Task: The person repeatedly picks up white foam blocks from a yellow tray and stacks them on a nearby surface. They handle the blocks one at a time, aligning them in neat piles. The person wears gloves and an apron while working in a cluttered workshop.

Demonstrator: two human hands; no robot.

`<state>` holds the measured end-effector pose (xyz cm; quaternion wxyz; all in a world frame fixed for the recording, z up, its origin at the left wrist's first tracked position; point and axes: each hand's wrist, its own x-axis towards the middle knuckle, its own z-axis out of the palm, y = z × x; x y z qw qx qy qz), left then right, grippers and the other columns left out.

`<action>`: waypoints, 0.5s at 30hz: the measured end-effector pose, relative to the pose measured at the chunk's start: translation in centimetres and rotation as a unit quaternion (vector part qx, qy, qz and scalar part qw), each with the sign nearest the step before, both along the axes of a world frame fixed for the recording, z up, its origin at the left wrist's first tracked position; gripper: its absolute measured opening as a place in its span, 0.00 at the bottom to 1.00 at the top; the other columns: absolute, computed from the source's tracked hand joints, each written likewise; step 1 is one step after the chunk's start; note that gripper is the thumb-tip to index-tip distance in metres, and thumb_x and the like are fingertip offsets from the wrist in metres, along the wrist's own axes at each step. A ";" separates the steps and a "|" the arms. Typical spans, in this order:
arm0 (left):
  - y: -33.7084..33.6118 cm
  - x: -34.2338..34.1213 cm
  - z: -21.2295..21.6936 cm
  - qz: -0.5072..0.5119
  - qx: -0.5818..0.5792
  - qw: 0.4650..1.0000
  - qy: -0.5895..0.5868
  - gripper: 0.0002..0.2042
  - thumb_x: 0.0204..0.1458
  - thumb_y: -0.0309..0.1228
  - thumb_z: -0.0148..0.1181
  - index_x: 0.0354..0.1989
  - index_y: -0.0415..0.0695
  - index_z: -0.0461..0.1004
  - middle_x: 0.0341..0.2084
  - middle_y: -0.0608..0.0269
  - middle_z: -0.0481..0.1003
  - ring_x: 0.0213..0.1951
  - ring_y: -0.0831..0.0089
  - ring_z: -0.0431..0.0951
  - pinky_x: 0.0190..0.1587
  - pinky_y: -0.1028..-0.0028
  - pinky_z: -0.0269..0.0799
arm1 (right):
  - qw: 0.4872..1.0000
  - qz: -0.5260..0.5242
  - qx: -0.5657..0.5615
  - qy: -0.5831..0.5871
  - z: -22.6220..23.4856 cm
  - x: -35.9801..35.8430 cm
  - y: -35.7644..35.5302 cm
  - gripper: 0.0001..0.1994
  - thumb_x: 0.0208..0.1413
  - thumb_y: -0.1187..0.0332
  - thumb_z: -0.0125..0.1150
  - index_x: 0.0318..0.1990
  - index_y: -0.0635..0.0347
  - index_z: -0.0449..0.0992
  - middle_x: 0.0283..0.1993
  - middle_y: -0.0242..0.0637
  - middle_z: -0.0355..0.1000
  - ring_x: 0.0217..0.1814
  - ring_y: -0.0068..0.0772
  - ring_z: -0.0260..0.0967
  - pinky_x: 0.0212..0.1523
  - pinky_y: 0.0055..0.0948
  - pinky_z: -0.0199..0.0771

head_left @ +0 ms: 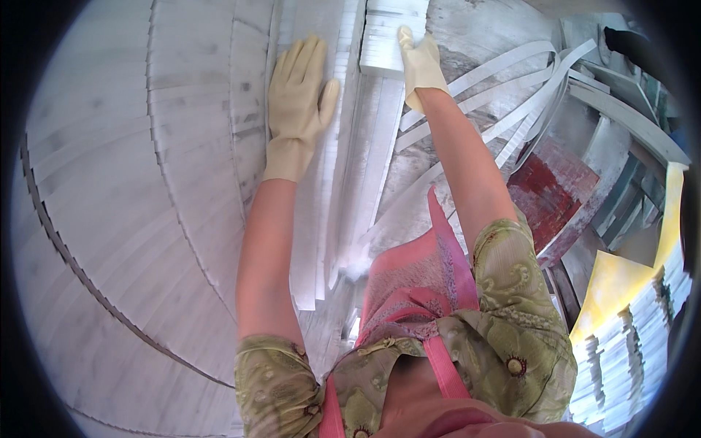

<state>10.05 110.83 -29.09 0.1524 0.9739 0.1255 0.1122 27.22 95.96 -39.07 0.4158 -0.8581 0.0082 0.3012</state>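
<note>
Reaching ahead with both arms, we rested our left hand (301,95) palm-down on a bundle of long pale strips (328,171). Its fingers lay straight and close together, with the thumb spread out toward the right, so that hand was flat and unclosed. The strips ran away beneath the palm and came back toward us past the wrist, their near ends stepped unevenly.

We had our right hand (423,66) at the right-hand edge of a pale stacked block (383,47), its thumb pointing away from us along that edge. The fingers were foreshortened, and we could not tell whether they gripped the block or only touched it. The block stood between our two hands, just beside the right one.

To the left of our left hand spread broad pale stacks (95,219) with ragged, stepped edges. To the right of our right hand, several loose pale bands (504,66) looped and crossed over a scuffed grey surface (460,44). Nearer to us than that hand, and farther right, we had a worn red panel (551,193), then a yellow-and-white sheet (613,288). Cream gloves covered both hands to the wrist.
</note>
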 end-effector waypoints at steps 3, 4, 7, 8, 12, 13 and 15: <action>-0.2 0.0 0.4 -0.003 -0.011 1.000 0.017 0.25 0.63 0.39 0.52 0.67 0.41 0.67 0.65 0.51 0.69 0.68 0.51 0.64 0.72 0.55 0.57 | 0.995 0.033 -0.090 -0.034 0.1 0.4 0.5 0.36 0.64 0.44 0.54 0.68 0.64 0.62 0.66 0.58 0.67 0.69 0.53 0.64 0.67 0.44 0.64; -0.1 0.1 0.4 -0.004 -0.011 1.000 0.013 0.25 0.63 0.39 0.52 0.67 0.41 0.67 0.65 0.51 0.69 0.69 0.51 0.64 0.72 0.55 0.57 | 0.991 0.042 -0.111 -0.055 0.1 0.6 0.5 0.37 0.63 0.45 0.55 0.70 0.64 0.61 0.67 0.57 0.66 0.71 0.52 0.63 0.69 0.45 0.62; 0.0 0.1 0.4 -0.010 0.002 1.000 0.006 0.26 0.63 0.39 0.52 0.67 0.40 0.67 0.66 0.51 0.68 0.69 0.51 0.64 0.72 0.55 0.57 | 0.899 0.167 -0.159 -0.372 0.3 -0.1 0.3 0.42 0.65 0.40 0.48 0.76 0.61 0.51 0.79 0.54 0.48 0.82 0.46 0.44 0.79 0.46 0.43; 0.0 0.0 0.3 -0.008 0.007 1.000 0.008 0.26 0.63 0.39 0.52 0.67 0.40 0.67 0.66 0.51 0.68 0.69 0.51 0.64 0.72 0.55 0.57 | 0.870 0.229 -0.151 -0.409 0.4 -0.7 0.4 0.40 0.65 0.43 0.47 0.76 0.59 0.52 0.81 0.50 0.46 0.84 0.44 0.38 0.81 0.47 0.36; 0.1 -0.1 0.0 -0.017 -0.006 1.000 -0.012 0.26 0.63 0.40 0.52 0.67 0.40 0.67 0.66 0.51 0.68 0.69 0.50 0.64 0.72 0.55 0.56 | 0.827 0.367 -0.168 -0.391 0.7 -3.6 1.0 0.37 0.65 0.49 0.50 0.76 0.58 0.53 0.80 0.46 0.48 0.84 0.43 0.39 0.81 0.47 0.35; 0.2 0.0 0.0 -0.014 -0.007 1.000 -0.004 0.26 0.63 0.40 0.51 0.67 0.40 0.67 0.66 0.51 0.68 0.69 0.50 0.63 0.72 0.55 0.55 | 0.826 0.353 -0.141 -0.416 0.8 -3.8 1.2 0.36 0.65 0.50 0.51 0.76 0.58 0.53 0.80 0.45 0.47 0.84 0.44 0.39 0.81 0.48 0.35; 0.1 -0.1 0.1 -0.016 -0.022 1.000 0.015 0.26 0.63 0.40 0.51 0.67 0.39 0.67 0.66 0.50 0.68 0.69 0.50 0.63 0.73 0.54 0.55 | 0.832 0.361 -0.141 -0.396 1.3 -3.6 0.8 0.36 0.65 0.51 0.52 0.76 0.58 0.53 0.81 0.45 0.46 0.83 0.44 0.40 0.81 0.48 0.35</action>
